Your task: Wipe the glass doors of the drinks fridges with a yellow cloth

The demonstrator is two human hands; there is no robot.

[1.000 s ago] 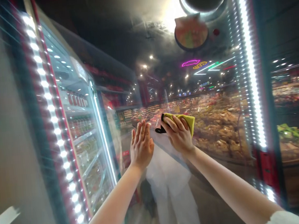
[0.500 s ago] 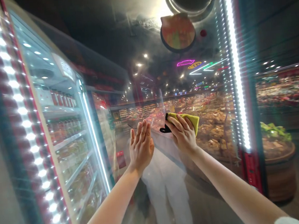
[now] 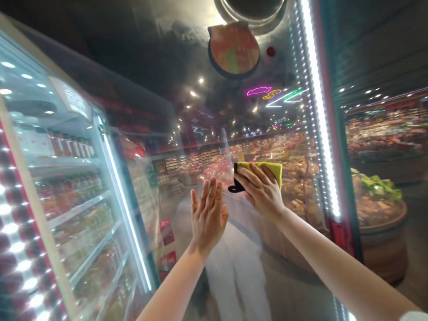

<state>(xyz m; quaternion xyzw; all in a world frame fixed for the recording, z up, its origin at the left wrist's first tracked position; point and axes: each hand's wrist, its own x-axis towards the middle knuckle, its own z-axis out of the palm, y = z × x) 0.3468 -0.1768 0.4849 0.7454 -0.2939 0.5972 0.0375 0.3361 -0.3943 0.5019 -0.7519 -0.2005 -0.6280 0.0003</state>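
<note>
A see-through glass pane (image 3: 211, 126) full of reflections stands in front of me. Lying flat against it, or very near it, my left hand (image 3: 209, 217) has its fingers stretched out and holds nothing. To its right, my right hand (image 3: 262, 189) presses a folded yellow cloth (image 3: 277, 171) to the glass. The cloth has a black edge and a small black loop on its left side. My right fingers lie over it and hide its middle.
On the left, a lit refrigerated cabinet (image 3: 80, 200) holds jars and bottles on shelves. A bright light strip (image 3: 319, 102) runs up the right side of the pane. Beyond it stands a round produce bin (image 3: 385, 233) with leafy greens. A round sticker-like shape (image 3: 234, 50) shows high up.
The cabinet, light strip and bin have shifted left in view. My left hand has moved slightly right and down, closer to my right hand. The cloth is still under my right hand.
</note>
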